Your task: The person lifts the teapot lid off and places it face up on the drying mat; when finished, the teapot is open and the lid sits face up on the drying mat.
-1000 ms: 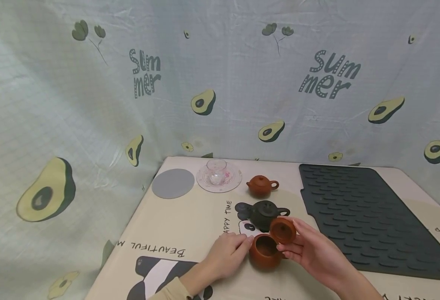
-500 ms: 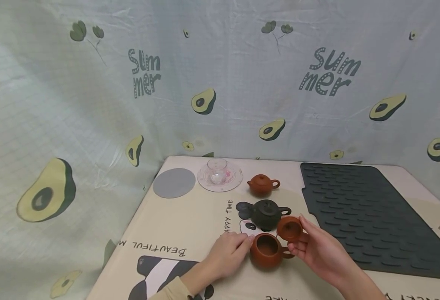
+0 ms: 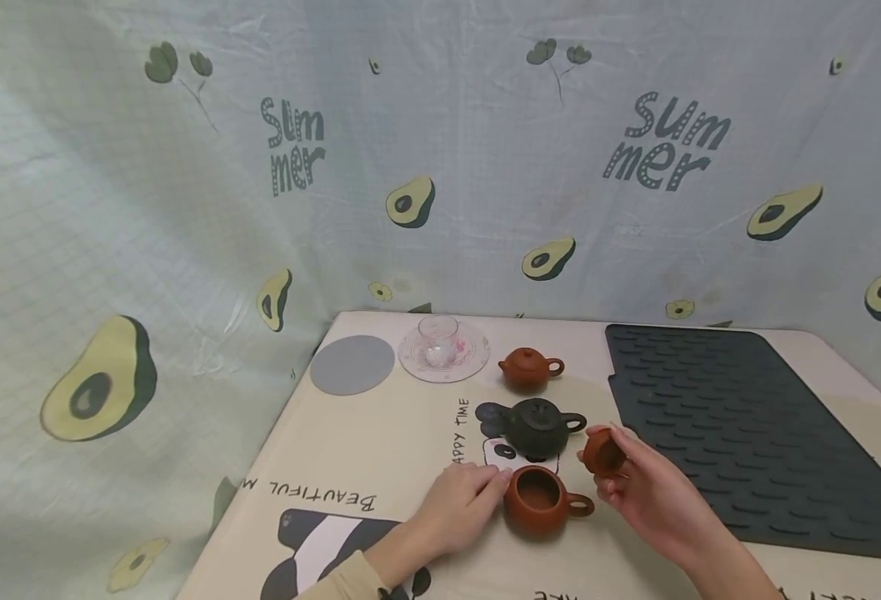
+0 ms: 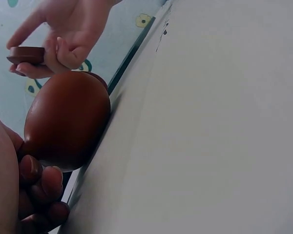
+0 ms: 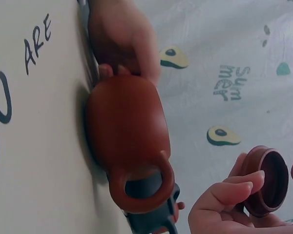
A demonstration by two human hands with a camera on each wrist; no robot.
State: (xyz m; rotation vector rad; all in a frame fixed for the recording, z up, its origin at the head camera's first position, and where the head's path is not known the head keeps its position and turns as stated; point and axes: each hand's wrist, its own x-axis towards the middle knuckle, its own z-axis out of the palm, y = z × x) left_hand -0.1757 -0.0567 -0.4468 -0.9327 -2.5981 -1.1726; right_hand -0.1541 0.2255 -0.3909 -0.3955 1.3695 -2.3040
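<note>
A brown-red clay teapot (image 3: 536, 518) stands lidless on the tablecloth, its mouth facing up and its loop handle (image 5: 142, 195) pointing right. At its spout side, my left hand (image 3: 457, 510) pinches the spout between thumb and curled fingers; the spout itself is mostly hidden. My right hand (image 3: 659, 500) holds the teapot's small round lid (image 3: 598, 454) up in the air, to the right of the pot. In the right wrist view the lid (image 5: 269, 183) is turned on edge with its hollow underside showing, gripped by the fingertips.
Just behind is a black teapot (image 3: 536, 429), and beyond it a smaller brown-red teapot (image 3: 526, 369) with its lid on. A glass cup (image 3: 438, 340) sits on a flowered plate (image 3: 410, 367) beside a grey round mat (image 3: 352, 365). A dark ridged mat (image 3: 725, 417) lies right.
My right hand has carried the lid rightward from over the pot's mouth and turned it sideways, uncovering the handle. My left hand has stayed at the spout.
</note>
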